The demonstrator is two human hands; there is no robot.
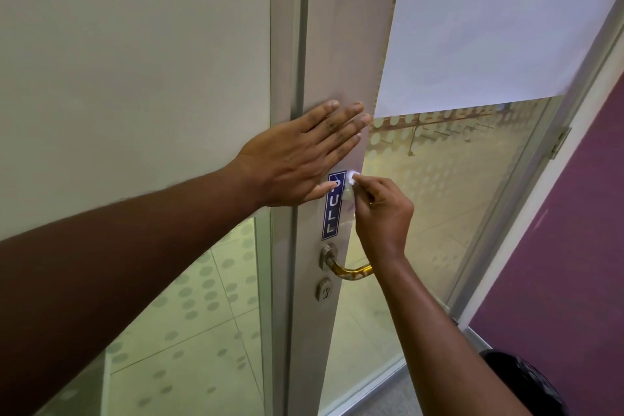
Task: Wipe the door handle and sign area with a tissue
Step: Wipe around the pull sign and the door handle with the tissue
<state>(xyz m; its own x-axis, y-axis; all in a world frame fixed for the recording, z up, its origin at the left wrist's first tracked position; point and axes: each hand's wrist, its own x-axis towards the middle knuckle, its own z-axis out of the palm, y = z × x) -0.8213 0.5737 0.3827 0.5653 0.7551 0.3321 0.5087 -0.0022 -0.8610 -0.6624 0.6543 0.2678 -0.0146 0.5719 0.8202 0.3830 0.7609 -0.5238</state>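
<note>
Beside the sign (334, 205), right hand (380, 209) pinches the tissue (353, 177); left hand (297, 159) lies flat, open. Short, firm strokes should serve best.

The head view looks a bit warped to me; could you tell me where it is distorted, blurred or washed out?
Head view: wide-angle bending bows the door frame; the tissue in the right hand is overexposed against the sign; the left hand is sharp, its forearm soft-edged.
</note>
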